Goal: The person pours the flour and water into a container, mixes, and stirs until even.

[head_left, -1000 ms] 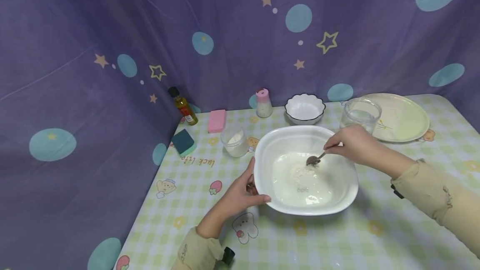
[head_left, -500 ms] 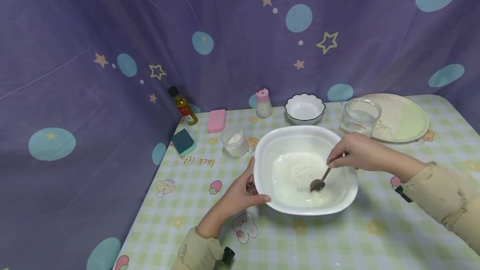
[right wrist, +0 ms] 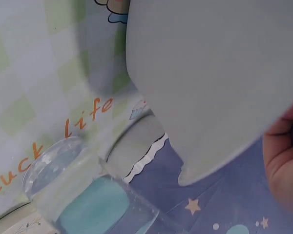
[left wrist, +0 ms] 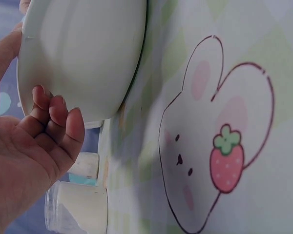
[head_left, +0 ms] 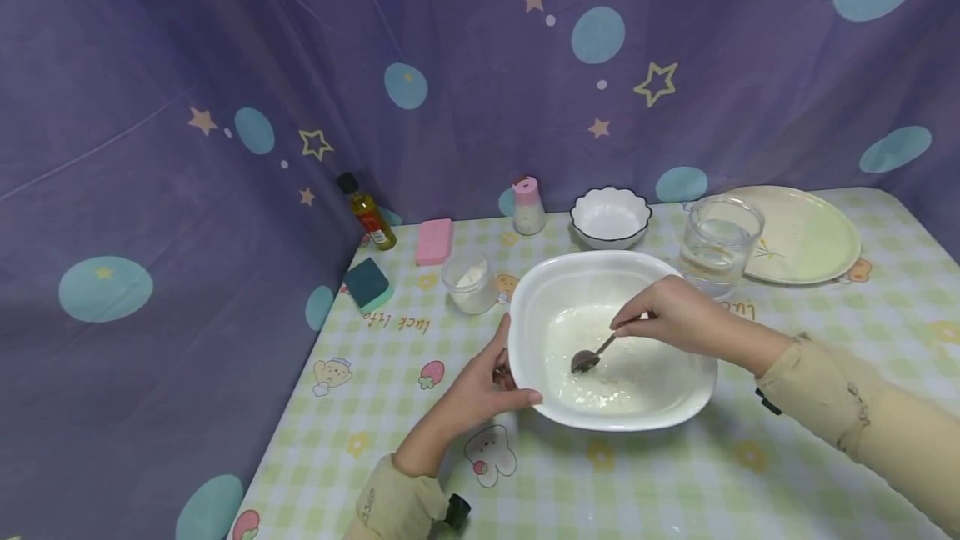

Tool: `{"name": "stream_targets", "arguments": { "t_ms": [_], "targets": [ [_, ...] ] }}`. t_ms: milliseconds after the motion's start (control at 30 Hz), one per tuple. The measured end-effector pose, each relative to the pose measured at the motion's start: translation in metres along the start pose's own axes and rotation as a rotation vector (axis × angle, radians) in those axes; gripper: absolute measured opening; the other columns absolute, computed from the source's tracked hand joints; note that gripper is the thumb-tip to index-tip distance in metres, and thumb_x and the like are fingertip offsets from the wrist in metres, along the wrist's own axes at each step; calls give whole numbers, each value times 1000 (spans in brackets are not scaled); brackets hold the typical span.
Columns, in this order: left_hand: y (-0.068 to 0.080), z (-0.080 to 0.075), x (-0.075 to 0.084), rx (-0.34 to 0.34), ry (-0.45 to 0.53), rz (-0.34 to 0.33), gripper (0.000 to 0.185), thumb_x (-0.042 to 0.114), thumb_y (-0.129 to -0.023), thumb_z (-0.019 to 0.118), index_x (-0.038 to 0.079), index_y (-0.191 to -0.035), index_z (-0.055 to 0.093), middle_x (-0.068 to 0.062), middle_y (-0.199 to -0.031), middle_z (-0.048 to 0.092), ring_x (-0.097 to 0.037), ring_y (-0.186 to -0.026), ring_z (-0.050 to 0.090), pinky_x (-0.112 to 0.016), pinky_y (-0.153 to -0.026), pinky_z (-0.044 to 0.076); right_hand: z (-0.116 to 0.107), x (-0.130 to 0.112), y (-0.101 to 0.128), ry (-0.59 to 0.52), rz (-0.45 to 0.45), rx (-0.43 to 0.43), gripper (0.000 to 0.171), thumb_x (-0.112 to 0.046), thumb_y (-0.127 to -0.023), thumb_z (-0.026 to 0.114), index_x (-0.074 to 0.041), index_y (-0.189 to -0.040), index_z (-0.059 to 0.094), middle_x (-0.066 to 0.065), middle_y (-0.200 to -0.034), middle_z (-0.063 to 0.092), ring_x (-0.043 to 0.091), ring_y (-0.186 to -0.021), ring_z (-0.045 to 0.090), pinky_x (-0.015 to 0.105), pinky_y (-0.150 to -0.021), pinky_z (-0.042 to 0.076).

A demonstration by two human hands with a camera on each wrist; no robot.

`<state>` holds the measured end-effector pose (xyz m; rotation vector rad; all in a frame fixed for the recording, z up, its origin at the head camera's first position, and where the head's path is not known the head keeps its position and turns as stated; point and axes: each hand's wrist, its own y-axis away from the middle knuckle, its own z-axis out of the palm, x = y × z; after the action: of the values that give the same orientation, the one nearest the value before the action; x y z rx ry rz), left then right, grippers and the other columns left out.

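- One large white mixing bowl (head_left: 611, 407)
- One small scalloped white bowl (head_left: 609, 217)
- One metal spoon (head_left: 592, 354)
- One glass of water (head_left: 718, 244)
- One cream plate (head_left: 806, 233)
- One small jar of white powder (head_left: 469, 282)
- One pink-capped shaker (head_left: 528, 206)
- One oil bottle (head_left: 365, 212)
- Two sponges: one pink (head_left: 434, 241), one teal (head_left: 367, 284)
- Two hands: left (head_left: 476, 386), right (head_left: 671, 313)

bowl (head_left: 611, 340) centre | spoon (head_left: 592, 354) in bowl | glass (head_left: 718, 244) behind-right | jar (head_left: 470, 282) left

Spoon handle (head_left: 622, 330) hidden inside the right hand (head_left: 671, 317); oil bottle label (head_left: 377, 237) too small to read; black object (head_left: 455, 512) cut off at the bottom edge.
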<state>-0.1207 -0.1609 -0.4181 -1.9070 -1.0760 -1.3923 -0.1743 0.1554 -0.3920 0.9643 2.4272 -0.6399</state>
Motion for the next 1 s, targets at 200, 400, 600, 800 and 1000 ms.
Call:
{"name": "stream_targets", "arguments": {
  "t_ms": [200,400,600,800,1000],
  "targets": [
    [-4,0,-22,15,-27,-9,112,12,-82,80,20,-157,-3,-11,-93,68,-27,-74,59,-33,-67,50,7,3,-6,96,-16,92,8,-12,-81,79,-18,-87,80,-10,-82,74,2,-74,67,26,-63,51],
    [-4,0,-29,28,-29,-2,113,18,-82,81,28,-157,-2,-6,-91,68,-22,-74,60,-32,-67,51,3,6,-6,138,11,142,7,-9,-80,79,-13,-85,80,-6,-81,74,10,-74,68,30,-64,53],
    [-4,0,-27,29,-33,-8,113,17,-82,81,29,-157,-2,-7,-92,68,-21,-74,60,-31,-67,50,-6,13,-2,186,76,161,6,-9,-82,78,-12,-87,80,-2,-83,74,15,-73,68,34,-64,52],
    [-5,-1,-26,12,-28,-21,112,9,-82,79,20,-158,-3,-18,-96,68,-26,-74,58,-31,-67,49,-16,18,4,251,68,170,8,-7,-79,79,-12,-86,80,-2,-81,74,18,-74,70,37,-65,54],
    [-5,-1,-27,19,-30,-13,112,13,-82,80,24,-158,-3,-12,-94,69,-22,-74,59,-31,-67,50,-27,19,11,250,35,116,9,-10,-77,82,-17,-82,79,-8,-78,73,10,-70,67,31,-62,51]
  ]
}}
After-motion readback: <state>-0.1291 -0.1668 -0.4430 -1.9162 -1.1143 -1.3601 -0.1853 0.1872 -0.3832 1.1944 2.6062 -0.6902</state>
